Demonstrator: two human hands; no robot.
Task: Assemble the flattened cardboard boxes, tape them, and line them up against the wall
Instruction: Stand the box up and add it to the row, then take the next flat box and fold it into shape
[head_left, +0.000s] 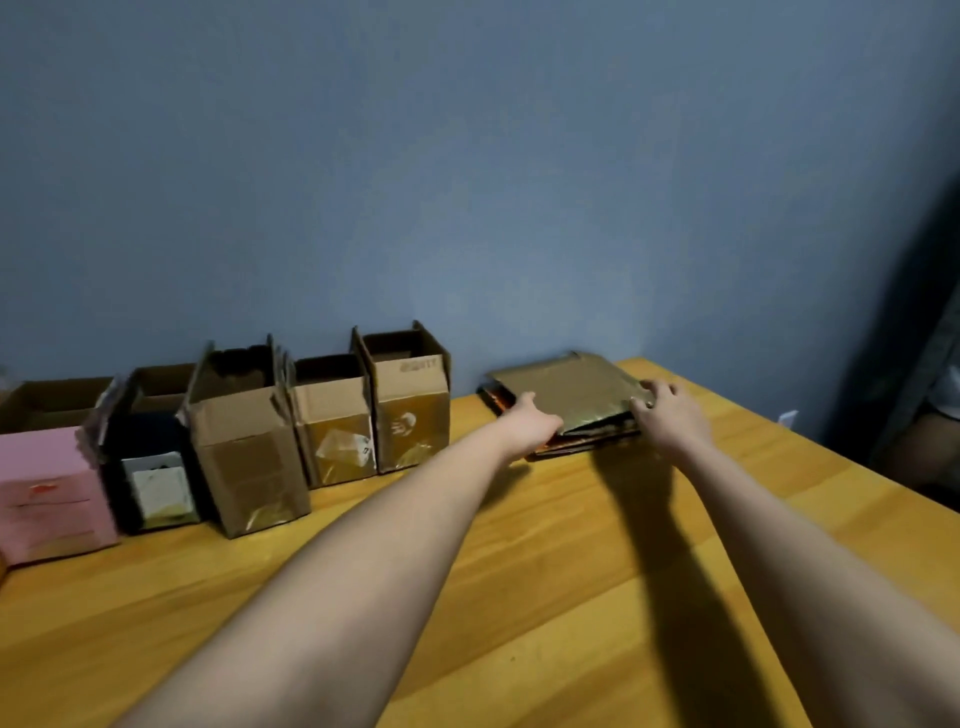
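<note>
Both arms reach fwd from bottom of frame to a stack of flat boxes lying at right-centre, on the far part of the wooden table, close to the blue wall. Top sheet of the stack is plain brown cardboard; darker sheets w/ orange edges show under it.

Left hand is at the stack's near-left edge, thumb on top of the top sheet, fingers tucked under its edge: grasping the top sheet. Right hand is at the near-right corner, fingers curled over the top sheet's edge, also grasping it.

Left half of frame: a row of stood-up boxes along the wall, tops open. From right to left: small brown box w/ tape on front, another brown box touching it, a taller brown box set a bit fwd, a black box w/ a white label, a pink box at the far-left edge. Behind the pink one, a low brown box against the wall.

Far right edge: dark blurred shape, can't tell what.
</note>
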